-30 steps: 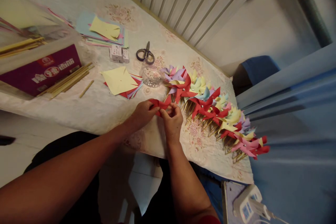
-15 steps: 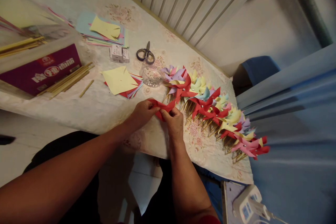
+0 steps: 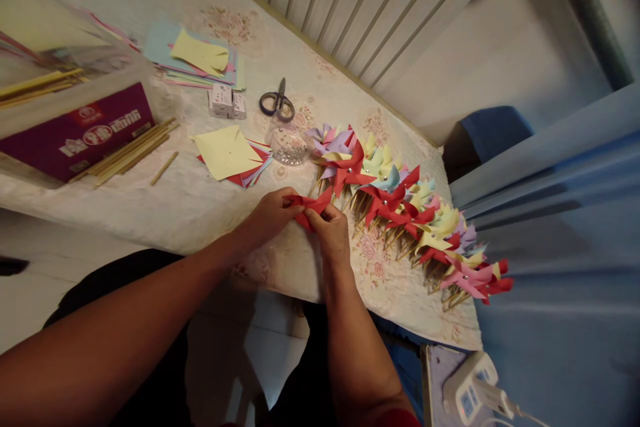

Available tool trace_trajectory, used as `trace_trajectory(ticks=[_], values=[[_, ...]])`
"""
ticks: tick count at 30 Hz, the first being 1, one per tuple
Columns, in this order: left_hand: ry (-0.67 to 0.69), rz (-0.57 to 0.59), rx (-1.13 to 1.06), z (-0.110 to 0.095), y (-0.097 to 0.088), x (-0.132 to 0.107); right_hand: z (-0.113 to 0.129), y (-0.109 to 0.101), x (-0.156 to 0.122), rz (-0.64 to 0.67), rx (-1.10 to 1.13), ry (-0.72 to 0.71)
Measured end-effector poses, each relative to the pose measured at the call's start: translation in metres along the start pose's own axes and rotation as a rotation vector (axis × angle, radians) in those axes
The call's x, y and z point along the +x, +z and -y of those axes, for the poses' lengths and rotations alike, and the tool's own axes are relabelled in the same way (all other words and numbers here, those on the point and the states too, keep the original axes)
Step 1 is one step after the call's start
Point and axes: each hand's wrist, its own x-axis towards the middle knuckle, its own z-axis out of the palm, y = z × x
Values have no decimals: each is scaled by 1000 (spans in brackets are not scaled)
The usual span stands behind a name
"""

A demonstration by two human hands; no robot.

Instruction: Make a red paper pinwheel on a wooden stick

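Left hand (image 3: 271, 215) and right hand (image 3: 334, 235) pinch one red paper (image 3: 315, 204), seemingly half folded, over the tablecloth (image 3: 195, 217). Many pinwheels (image 3: 386, 200) to the right look done; cut paper squares (image 3: 227, 153) lie flat, unfolded.

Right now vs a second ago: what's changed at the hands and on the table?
The right hand has shifted slightly right, and the red paper between the hands shows a different fold, its right flap reaching further right. Nothing visibly picked up or let go; both hands hold the paper. Unchanged: left hand roughly in place, scissors, pinwheels.
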Motion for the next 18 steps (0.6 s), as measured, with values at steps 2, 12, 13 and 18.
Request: trace_trajectory(ticks=[2, 12, 13, 18], values=[[-3, 9, 2, 0, 0, 0, -1, -1, 0, 8, 14, -2], [14, 25, 24, 3, -1, 0, -7, -3, 3, 63, 104, 12], [16, 22, 23, 4, -1, 0, -7, -3, 3, 65, 114, 8], [35, 19, 36, 5, 0, 0, -7, -2, 3, 70, 158, 16]])
